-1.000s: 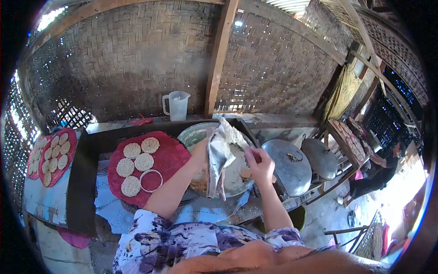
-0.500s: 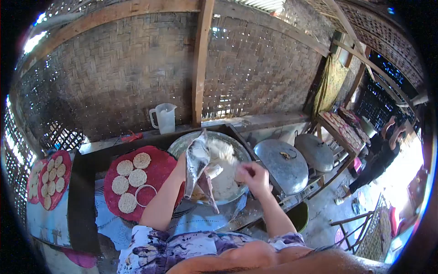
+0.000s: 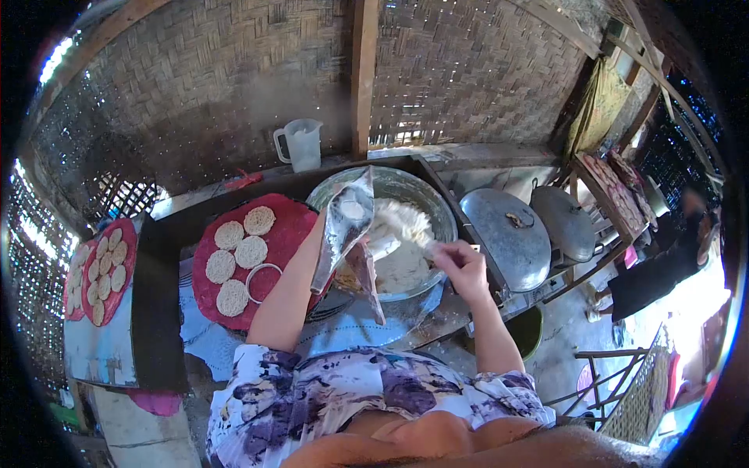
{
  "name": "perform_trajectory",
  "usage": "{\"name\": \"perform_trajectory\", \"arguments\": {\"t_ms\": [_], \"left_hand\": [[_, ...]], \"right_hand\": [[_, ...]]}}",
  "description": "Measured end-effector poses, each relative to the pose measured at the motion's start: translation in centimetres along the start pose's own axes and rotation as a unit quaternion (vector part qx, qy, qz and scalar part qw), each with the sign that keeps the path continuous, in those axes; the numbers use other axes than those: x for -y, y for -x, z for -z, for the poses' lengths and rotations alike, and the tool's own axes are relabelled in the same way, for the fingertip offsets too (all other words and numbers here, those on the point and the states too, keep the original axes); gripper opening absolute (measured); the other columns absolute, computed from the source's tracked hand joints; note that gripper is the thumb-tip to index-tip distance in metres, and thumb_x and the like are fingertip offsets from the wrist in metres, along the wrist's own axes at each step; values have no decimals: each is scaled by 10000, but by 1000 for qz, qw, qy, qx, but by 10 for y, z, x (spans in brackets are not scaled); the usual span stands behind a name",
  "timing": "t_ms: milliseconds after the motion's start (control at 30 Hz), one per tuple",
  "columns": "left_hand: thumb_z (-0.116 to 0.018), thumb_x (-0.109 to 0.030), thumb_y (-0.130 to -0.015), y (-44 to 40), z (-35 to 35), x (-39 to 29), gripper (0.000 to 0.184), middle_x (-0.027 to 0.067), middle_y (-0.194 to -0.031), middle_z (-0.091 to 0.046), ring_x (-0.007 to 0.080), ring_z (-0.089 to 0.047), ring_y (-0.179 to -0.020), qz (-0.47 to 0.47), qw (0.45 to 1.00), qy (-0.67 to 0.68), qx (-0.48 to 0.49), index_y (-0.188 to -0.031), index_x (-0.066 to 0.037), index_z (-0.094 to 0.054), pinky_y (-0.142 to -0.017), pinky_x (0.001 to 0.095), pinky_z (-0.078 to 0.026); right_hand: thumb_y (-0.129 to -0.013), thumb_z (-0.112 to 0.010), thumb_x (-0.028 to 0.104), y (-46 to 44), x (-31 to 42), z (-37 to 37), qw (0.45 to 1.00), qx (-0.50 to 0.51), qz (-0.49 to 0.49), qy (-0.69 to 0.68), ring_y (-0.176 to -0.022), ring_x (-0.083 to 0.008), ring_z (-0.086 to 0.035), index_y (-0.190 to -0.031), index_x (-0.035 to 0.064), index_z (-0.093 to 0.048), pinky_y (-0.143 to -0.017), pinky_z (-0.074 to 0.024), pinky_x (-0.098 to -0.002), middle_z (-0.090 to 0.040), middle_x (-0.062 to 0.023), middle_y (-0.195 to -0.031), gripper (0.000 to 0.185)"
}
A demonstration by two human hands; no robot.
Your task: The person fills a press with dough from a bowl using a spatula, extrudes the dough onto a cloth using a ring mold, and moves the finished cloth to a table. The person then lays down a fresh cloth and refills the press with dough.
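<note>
Grey, streaked tool (image 3: 347, 214): held tilted above the wide metal basin (image 3: 437, 203), wide part up, narrow end down toward the near left rim. Material cannot be told. A brownish strip (image 3: 365, 274) hangs beside it and reaches past the basin's near rim.

Left hand (image 3: 319, 228): at the tool's left side, mostly hidden behind it; finger positions cannot be told.

Pale, lumpy mass (image 3: 407, 221): right of the tool, over the basin, partly blurred. Right hand (image 3: 463, 269): over the basin's right rim, thumb and forefinger pressed together at the mass's lower right end. Whether they pinch any of it is too blurred to tell.

Left of basin: red round mat (image 3: 204, 290) bearing five pale discs (image 3: 250, 253) and a white ring (image 3: 250, 287), the ring partly behind the left forearm. Behind: translucent jug (image 3: 303, 146), upright on the ledge. Right of basin: two domed metal lids (image 3: 505, 248), side by side. Far left: smaller pale rounds (image 3: 104, 287) on red sheets. Far right: a person in dark clothing (image 3: 654, 282), near the doorway light.
</note>
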State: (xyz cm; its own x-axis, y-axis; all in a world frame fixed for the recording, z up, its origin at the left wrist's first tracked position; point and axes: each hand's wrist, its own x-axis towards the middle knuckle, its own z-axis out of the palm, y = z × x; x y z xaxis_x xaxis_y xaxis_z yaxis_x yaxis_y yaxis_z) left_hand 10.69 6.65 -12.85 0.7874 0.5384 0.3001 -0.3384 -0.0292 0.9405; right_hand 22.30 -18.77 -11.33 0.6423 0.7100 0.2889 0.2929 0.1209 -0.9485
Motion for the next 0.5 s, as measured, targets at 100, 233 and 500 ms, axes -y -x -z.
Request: {"name": "perform_trajectory", "arguments": {"t_ms": [100,233,500], "left_hand": [[-596,-139,-767,-1,-7,4,345,98,-955,-578,209,-551,-854,-14,1000,-23,10,-1081,-24,-510,-771,371,-488],[-607,-120,-761,-1,-4,-2,364,99,-960,-572,209,-544,-854,-26,999,12,20,-1089,-7,-497,-772,375,-492],[-669,-60,-587,32,22,-33,285,10,-787,-475,152,-476,-797,-75,921,347,158,-851,-109,-575,-994,485,-315]], "right_hand": [[-747,-691,162,-7,2,4,986,-39,22,161,-643,-58,-568,-878,10,-641,-587,-462,-221,-641,-52,-733,207],[-744,-695,171,2,13,-2,980,-20,64,189,-628,-64,-561,-845,10,-643,-579,-457,-222,-635,-55,-721,196],[-775,-643,53,-1,3,18,995,-46,-51,-76,-772,-92,-571,-899,-1,-618,-699,-454,-221,-624,-41,-853,137]]}}
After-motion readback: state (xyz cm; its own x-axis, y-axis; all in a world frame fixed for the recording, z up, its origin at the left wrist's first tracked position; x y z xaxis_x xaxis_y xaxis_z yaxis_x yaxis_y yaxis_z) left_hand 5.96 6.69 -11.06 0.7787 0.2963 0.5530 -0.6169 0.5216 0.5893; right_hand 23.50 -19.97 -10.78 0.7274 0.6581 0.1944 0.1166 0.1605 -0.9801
